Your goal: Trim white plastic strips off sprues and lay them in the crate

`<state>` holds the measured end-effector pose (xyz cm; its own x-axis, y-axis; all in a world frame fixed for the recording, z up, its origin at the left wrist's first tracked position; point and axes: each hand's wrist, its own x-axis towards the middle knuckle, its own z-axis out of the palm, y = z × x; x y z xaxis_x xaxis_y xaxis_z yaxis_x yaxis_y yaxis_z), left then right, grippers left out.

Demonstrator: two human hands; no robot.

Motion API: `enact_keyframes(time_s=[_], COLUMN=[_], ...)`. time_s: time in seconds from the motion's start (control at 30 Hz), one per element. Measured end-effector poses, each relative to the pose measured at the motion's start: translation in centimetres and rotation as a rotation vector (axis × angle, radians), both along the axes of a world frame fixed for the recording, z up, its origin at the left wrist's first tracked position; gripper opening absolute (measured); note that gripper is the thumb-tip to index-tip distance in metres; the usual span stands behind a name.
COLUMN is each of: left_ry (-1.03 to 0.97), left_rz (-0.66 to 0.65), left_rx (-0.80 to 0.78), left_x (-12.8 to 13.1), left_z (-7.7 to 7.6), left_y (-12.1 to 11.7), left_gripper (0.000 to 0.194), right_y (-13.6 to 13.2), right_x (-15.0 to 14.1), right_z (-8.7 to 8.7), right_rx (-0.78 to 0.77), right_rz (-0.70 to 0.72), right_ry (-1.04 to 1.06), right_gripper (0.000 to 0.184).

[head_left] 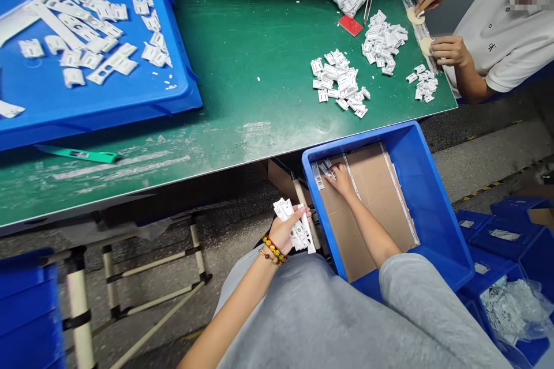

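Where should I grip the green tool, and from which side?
I'd grip the green tool by its wide right end, from the near edge of the table: it lies flat, with its narrow left end close beside the blue tray.

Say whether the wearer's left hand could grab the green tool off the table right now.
Probably not without freeing itself first: the left hand is holding white parts. Otherwise the way looks free; the green tool's handle lies uncovered near the table's edge.
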<state>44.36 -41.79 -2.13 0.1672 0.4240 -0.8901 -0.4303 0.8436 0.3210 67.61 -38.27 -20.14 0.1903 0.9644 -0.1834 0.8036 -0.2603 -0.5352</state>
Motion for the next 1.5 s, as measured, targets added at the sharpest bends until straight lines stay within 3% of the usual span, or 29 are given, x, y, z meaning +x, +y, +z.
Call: enact_keyframes(time_s=[0.23,0.4,0.5,0.6,0.7,0.8,0.87,0.93,1.0,1.07,1.17,1.3,1.5], left_ry=[0.006,0.002,0.009,0.014,0.003,-0.029,-0.058,-0.081,-0.091,-0.092,-0.093,-0.114,-0.108], left_rz=[0.012,0.004,0.006,0.015,0.024,0.017,0.004,-0.006,-0.006,-0.006,-0.010,-0.028,-0.044], left_rx=[0.032,0.077,0.109,0.133,0.154,0.167,0.170,0.168,0.157,0.137,0.102,0.071,0.122], left_x=[0.3,0.3,0.3,0.4,1.0,1.8,2.2,2.3,2.1,1.8,1.2,0.3,-0.1], left_z=[0.1,0.2,0.1,-0.1,-0.2,0.0,0.2,0.4,0.5,0.4,0.2,0.2,0.5], left_y=[0.0,0.2,0.3,0.3,0.2,0.1,0.1,0.0,0.0,-0.1,-0.2,-0.2,-0.4], left_gripper=[0.037,0.050,0.051,0.050,0.049,0.051,0.052,0.052,0.050,0.047,0.041,0.043,0.044], right_y=[0.2,1.6,1.4,-1.1,-5.1,-7.8,-8.1,-6.9,-4.9,-2.5,0.7,2.7,1.7], right_x=[-1.9,-2.8,-3.2,-4.1,-5.6,-6.8,-6.4,-4.8,-2.3,0.1,2.2,2.0,1.3], right_z=[-0.2,1.7,5.1,10.3,15.3,17.6,17.0,15.4,13.1,10.6,6.9,3.2,1.6], right_rx=[-0.022,-0.001,0.057,0.097,0.000,-0.117,-0.143,-0.124,-0.064,-0.032,-0.054,-0.128,-0.122], right_rz=[-0.078,-0.170,-0.226,-0.201,0.040,0.094,-0.015,-0.165,-0.310,-0.368,-0.394,-0.340,-0.299], right_ry=[-0.002,0.056,0.104,0.221,0.562,0.706,0.782,0.757,0.562,0.449,0.322,0.194,0.058], right_gripper=[0.008,0.007,0.013,0.025,0.023,0.023,0.026,0.030,0.032,0.027,0.020,0.008,0.017])
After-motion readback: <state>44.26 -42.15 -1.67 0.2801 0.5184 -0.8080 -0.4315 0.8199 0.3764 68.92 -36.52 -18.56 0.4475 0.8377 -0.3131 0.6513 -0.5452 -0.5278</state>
